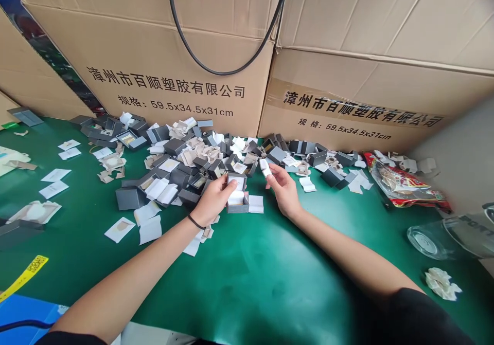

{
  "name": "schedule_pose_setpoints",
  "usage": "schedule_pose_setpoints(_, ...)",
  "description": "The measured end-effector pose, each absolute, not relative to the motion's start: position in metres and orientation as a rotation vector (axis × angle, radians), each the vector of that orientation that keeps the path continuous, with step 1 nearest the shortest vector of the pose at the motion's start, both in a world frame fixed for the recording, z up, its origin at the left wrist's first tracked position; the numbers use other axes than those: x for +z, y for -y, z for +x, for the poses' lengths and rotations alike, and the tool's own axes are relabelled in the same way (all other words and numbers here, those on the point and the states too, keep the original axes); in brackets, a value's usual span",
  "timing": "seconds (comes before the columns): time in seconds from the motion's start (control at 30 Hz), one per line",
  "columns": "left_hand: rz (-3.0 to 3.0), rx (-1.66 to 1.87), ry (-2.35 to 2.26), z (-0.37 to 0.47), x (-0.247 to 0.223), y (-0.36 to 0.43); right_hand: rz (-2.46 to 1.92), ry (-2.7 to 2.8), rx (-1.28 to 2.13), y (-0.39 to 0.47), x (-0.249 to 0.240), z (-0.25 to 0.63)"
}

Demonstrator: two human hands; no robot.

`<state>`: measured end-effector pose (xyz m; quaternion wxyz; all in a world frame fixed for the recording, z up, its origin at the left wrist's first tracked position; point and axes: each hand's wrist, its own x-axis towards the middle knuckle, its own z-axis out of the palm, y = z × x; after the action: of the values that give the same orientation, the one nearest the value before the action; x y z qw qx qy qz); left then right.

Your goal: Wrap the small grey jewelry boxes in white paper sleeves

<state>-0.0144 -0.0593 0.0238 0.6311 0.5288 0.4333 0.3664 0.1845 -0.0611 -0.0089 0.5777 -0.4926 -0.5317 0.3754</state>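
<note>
My left hand (214,196) is closed around the left side of an opened small grey box (238,209), its thumb over the raised lid. White lining shows inside the box. A folded white paper (256,204) lies against the box's right side. To the right of it, my right hand (284,186) pinches a small white piece (265,167) between thumb and fingers; what exactly it is cannot be made out. Behind both hands spreads a heap of grey boxes (175,147), white papers and torn beige card inserts.
Large cardboard cartons (185,41) stand along the back, with a black cable (222,72) hanging before them. At the right are a red food packet (405,183), a clear plastic jar (428,241) and crumpled paper (442,283). Loose papers (54,183) and a yellow strip (29,272) lie left.
</note>
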Motion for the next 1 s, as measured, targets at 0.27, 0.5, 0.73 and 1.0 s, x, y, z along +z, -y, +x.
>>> schedule_pose_setpoints(0.27,1.386,0.95,-1.058,-0.024,0.015,0.048,-1.059,1.226,1.085,0.065,-0.013,0.177)
schedule_pose_setpoints(0.5,1.092,0.945,-0.881,-0.02,0.025,0.053,-1.098,1.263,1.074,0.065,-0.016,0.176)
schedule_pose_setpoints(0.73,1.021,0.809,-0.871,-0.01,0.019,0.061,-0.905,1.094,1.165,0.064,-0.012,0.172)
schedule_pose_setpoints(1.0,0.976,0.721,-0.735,-0.02,0.023,0.053,-0.929,1.047,1.213,0.06,-0.015,0.176)
